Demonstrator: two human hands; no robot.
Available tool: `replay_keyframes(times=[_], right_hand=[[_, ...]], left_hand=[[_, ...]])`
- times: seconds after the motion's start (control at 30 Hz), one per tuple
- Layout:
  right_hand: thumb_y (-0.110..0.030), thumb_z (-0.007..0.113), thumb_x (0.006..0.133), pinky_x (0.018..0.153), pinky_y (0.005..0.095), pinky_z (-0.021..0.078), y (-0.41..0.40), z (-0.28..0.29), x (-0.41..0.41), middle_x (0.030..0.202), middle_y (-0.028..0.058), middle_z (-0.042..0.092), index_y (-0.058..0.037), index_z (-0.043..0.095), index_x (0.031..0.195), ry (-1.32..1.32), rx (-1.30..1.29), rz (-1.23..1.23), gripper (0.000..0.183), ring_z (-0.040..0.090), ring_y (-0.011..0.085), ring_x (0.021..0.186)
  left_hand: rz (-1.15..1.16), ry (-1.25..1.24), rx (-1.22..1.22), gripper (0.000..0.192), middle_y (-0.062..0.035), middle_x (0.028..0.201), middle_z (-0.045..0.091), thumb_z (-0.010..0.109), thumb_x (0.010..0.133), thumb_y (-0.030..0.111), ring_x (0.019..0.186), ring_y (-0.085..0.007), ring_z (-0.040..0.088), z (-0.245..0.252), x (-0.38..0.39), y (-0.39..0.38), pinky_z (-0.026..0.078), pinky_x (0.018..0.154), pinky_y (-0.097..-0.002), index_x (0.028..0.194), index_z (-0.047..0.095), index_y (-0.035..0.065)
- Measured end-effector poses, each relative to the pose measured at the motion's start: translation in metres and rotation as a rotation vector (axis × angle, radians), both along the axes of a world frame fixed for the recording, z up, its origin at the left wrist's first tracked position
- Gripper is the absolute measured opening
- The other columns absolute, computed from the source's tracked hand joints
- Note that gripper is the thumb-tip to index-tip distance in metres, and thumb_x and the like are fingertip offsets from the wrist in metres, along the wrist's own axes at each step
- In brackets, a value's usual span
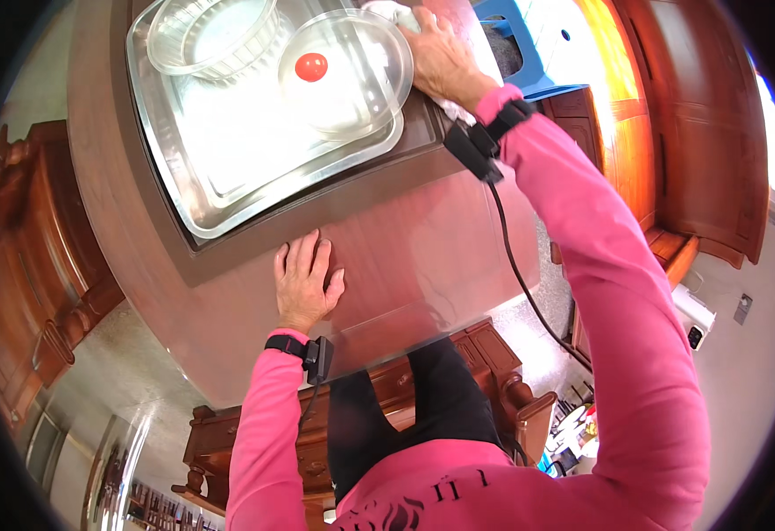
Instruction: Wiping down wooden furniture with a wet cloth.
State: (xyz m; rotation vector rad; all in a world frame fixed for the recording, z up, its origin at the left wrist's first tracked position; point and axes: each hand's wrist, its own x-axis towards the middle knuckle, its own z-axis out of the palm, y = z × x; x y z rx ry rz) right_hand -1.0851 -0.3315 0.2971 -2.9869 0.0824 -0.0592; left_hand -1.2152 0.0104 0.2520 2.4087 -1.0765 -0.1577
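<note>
My left hand (303,282) rests flat on the reddish wooden table (401,232), its fingers apart and nothing in them. At the upper right my right hand (442,60) is on a white cloth (393,13), which shows past the fingers and below the wrist. Beside that hand, a round clear plastic bowl (354,109) sits over the corner of a metal tray (228,222). One small red tomato-like item (311,67) shows in the bowl. A second clear plastic bowl (162,60), with ribbed sides, stands at the tray's far left.
Under the tray lies a dark brown recessed panel (421,126). A blue plastic stool (527,66) stands past the table's right edge. Carved wooden furniture (49,265) lines the left, and a wooden bench (633,133) the right. A black cable (517,265) hangs from my right wrist device.
</note>
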Motion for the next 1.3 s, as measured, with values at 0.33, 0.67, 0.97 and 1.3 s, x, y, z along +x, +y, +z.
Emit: replay_keyframes(times=[0.33, 0.67, 0.97, 1.3], right_hand=[[-0.023, 0.056, 0.083, 0.088, 0.0513, 0.0408, 0.038, 0.003, -0.127, 0.123, 0.0232, 0.04, -0.0097, 0.061, 0.097, -0.031, 0.032, 0.028, 0.02, 0.043, 0.0475, 0.104], [-0.025, 0.055, 0.084, 0.072, 0.0506, 0.049, 0.014, -0.005, -0.064, 0.123, 0.02, 0.039, -0.0158, 0.059, 0.104, -0.18, 0.02, -0.01, 0.022, 0.044, 0.0428, 0.103], [-0.019, 0.059, 0.079, 0.075, 0.0463, 0.0489, 0.018, -0.002, -0.119, 0.115, 0.0207, 0.045, -0.0064, 0.062, 0.093, -0.192, 0.085, 0.116, 0.019, 0.045, 0.0394, 0.104], [-0.014, 0.057, 0.079, 0.066, 0.0237, 0.0465, -0.031, 0.037, -0.102, 0.082, 0.0049, 0.061, 0.0, 0.062, 0.1, 0.233, 0.975, -0.577, 0.026, 0.056, 0.0111, 0.07]], left_hand=[[0.017, 0.004, -0.024, 0.047, -0.0127, 0.129, 0.044, 0.062, 0.074, 0.025, 0.118, -0.03, 0.041, -0.002, -0.002, 0.004, 0.028, 0.1, -0.048, 0.116, 0.05, 0.0065], [0.002, -0.022, -0.02, 0.048, -0.0126, 0.13, 0.044, 0.063, 0.073, 0.025, 0.118, -0.0299, 0.041, -0.002, 0.0, -0.001, 0.029, 0.1, -0.0477, 0.115, 0.05, 0.0063], [0.013, -0.026, -0.013, 0.047, -0.0123, 0.13, 0.044, 0.063, 0.074, 0.026, 0.12, -0.0294, 0.041, -0.003, -0.001, 0.0, 0.027, 0.101, -0.0468, 0.115, 0.05, 0.0063], [0.01, -0.023, 0.001, 0.046, -0.0128, 0.13, 0.044, 0.062, 0.075, 0.026, 0.12, -0.0299, 0.04, -0.002, -0.001, 0.001, 0.027, 0.102, -0.0467, 0.115, 0.05, 0.0057]])
